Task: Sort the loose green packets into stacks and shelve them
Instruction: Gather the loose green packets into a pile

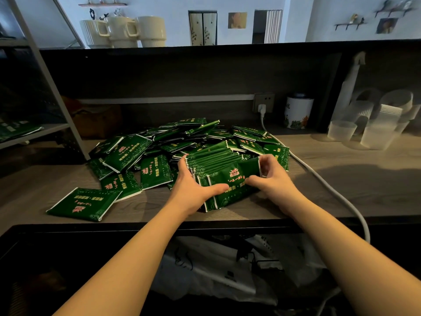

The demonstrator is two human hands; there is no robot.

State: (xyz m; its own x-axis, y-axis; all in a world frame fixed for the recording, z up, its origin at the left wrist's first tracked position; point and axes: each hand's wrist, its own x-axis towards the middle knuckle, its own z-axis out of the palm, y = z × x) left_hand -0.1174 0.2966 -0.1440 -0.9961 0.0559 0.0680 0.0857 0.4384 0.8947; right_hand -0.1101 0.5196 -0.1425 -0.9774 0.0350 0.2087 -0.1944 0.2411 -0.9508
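A stack of green packets point(218, 172) stands on edge near the front of the wooden counter point(341, 185). My left hand point(193, 185) presses its left side and my right hand point(271, 176) presses its right side, so both grip the stack between them. Behind and to the left lies a loose heap of green packets point(157, 151) with red and white print. One single packet point(84, 204) lies flat by itself at the front left. On the metal shelf point(34, 135) at the far left, a few green packets point(18, 130) lie flat.
A white cable point(328, 188) runs from a wall socket point(263, 106) across the counter and over its front edge. A tea tin point(297, 112) stands at the back, with clear plastic cups point(376, 124) to its right. Cream mugs point(123, 30) sit on the ledge above.
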